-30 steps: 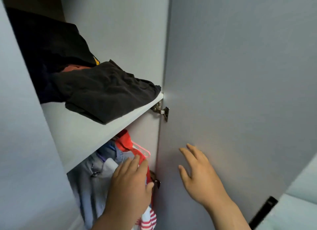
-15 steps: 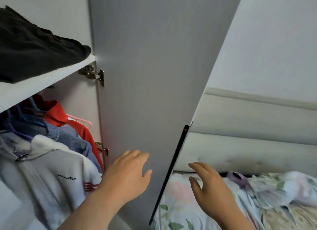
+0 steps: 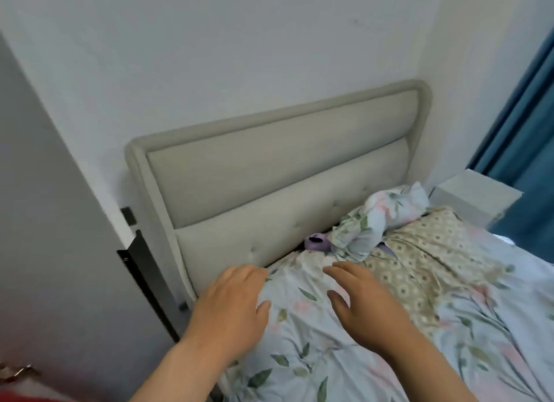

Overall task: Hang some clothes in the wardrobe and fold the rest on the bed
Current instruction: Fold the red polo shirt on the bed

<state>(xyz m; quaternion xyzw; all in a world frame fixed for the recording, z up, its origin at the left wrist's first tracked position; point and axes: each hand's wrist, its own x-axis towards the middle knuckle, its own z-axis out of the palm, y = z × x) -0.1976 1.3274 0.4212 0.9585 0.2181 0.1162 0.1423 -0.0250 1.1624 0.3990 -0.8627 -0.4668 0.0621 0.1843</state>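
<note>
Gone from view since a moment ago: wardrobe interior; only grey wardrobe door [image 3: 54,251] remains at left. Floral-sheeted bed [image 3: 374,356] with beige padded headboard [image 3: 284,185] fills frame. Beige patterned cloth [image 3: 425,260] lies near the head edge, crumpled floral bundle [image 3: 380,218] against headboard. Left hand [image 3: 230,314] and right hand [image 3: 368,308] hover over the near-left corner, fingers relaxed, holding nothing.
</note>
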